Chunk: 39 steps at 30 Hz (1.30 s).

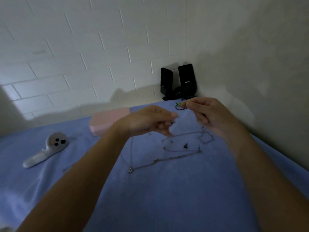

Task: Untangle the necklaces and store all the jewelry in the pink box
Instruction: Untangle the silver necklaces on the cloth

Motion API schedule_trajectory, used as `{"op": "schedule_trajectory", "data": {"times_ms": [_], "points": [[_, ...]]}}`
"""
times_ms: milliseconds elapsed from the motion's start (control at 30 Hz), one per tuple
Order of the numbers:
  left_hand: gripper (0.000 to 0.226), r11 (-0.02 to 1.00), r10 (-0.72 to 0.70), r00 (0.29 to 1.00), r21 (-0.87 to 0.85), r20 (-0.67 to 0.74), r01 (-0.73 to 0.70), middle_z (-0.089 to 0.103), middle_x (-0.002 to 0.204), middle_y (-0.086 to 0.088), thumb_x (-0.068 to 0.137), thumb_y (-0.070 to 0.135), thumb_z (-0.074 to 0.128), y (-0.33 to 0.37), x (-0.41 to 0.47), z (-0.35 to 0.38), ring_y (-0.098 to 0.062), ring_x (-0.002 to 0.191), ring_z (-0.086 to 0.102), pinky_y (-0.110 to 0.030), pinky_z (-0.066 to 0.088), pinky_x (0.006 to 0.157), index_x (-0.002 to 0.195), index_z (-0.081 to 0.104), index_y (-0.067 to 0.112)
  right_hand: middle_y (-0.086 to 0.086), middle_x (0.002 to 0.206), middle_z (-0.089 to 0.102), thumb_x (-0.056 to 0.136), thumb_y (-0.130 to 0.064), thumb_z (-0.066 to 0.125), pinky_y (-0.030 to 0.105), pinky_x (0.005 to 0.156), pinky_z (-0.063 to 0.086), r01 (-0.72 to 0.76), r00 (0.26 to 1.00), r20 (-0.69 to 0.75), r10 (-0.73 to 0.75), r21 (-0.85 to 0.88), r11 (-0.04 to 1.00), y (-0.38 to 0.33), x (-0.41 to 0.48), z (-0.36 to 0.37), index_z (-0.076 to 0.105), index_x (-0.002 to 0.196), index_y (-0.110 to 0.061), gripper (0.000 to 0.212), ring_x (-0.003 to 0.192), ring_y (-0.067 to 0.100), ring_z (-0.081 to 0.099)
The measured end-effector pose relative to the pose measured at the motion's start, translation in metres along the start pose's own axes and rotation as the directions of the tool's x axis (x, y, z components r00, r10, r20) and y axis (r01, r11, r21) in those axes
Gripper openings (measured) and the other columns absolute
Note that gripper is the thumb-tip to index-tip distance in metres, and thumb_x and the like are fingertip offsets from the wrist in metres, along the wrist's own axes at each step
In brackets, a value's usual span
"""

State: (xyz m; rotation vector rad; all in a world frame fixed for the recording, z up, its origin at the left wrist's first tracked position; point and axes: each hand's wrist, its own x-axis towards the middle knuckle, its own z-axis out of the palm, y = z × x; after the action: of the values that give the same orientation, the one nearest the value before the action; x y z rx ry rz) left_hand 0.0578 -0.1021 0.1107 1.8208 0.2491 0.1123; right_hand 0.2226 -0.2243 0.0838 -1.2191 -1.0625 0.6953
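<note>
Thin silver necklaces (177, 154) lie tangled on the blue cloth (150, 198), with a heart pendant (130, 170) and a small dark pendant (185, 146) among them. My left hand (150, 120) is raised above the tangle, fingers pinched on a fine chain that hangs down. My right hand (209, 114) is held up beside it, pinching a chain whose lower part drops to a square loop (206, 139). The closed pink box (108, 120) sits behind my left hand near the wall.
A pale handheld device (47, 149) with dark round buttons lies at the left. Two black speakers (178, 82) stand in the corner, with a dark cord and green piece (180, 104) in front. Tiled wall behind, plain wall at the right.
</note>
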Motion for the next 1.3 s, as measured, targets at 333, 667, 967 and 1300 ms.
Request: {"op": "schedule_trajectory", "data": {"times_ms": [333, 667, 967, 1300], "points": [[0.040, 0.791, -0.033, 0.961, -0.595, -0.276, -0.144, 0.014, 0.055, 0.008, 0.089, 0.029, 0.040, -0.021, -0.038, -0.052, -0.008, 0.047, 0.009, -0.015, 0.024, 0.034, 0.051, 0.047, 0.021, -0.005, 0.054, 0.051, 0.080, -0.019, 0.075, 0.008, 0.046, 0.036, -0.108, 0.964, -0.266, 0.012, -0.347, 0.932, 0.027, 0.012, -0.014, 0.064, 0.069, -0.012, 0.017, 0.044, -0.002, 0.043], [0.034, 0.941, 0.025, 0.908, -0.296, -0.418, -0.162, 0.027, 0.053, 0.010, 0.101, 0.023, 0.031, -0.003, -0.053, -0.055, -0.002, 0.040, 0.021, -0.016, 0.013, 0.038, 0.079, 0.056, 0.015, 0.018, 0.097, 0.071, 0.098, -0.049, 0.034, 0.039, 0.073, 0.059, -0.276, 0.958, 0.131, 0.255, 0.662, 0.697, 0.030, 0.015, 0.000, 0.069, 0.062, -0.008, 0.065, 0.092, 0.030, 0.069], [0.031, 0.922, 0.201, 0.910, -0.243, -0.363, -0.301, 0.030, 0.051, 0.012, 0.095, 0.018, 0.035, 0.053, -0.067, -0.059, -0.004, 0.045, 0.011, -0.013, 0.012, 0.036, 0.115, 0.058, 0.019, 0.013, 0.067, 0.063, 0.077, -0.071, 0.030, 0.019, 0.040, 0.034, -0.539, 0.798, 0.439, 0.413, 0.211, 0.816, 0.035, 0.005, 0.025, 0.068, 0.098, -0.007, 0.077, 0.035, 0.011, 0.038], [0.040, 0.931, 0.142, 0.896, -0.251, -0.421, -0.265, 0.031, 0.051, 0.012, 0.100, 0.012, 0.028, 0.060, -0.089, -0.067, -0.008, 0.048, 0.010, -0.012, 0.014, 0.035, 0.134, 0.048, 0.021, -0.003, 0.057, 0.064, 0.091, -0.011, 0.053, 0.014, 0.035, 0.019, -0.316, 0.889, 0.313, 0.334, -0.109, 0.942, 0.021, 0.000, 0.010, 0.063, 0.106, 0.009, 0.027, 0.033, 0.002, 0.025]]}}
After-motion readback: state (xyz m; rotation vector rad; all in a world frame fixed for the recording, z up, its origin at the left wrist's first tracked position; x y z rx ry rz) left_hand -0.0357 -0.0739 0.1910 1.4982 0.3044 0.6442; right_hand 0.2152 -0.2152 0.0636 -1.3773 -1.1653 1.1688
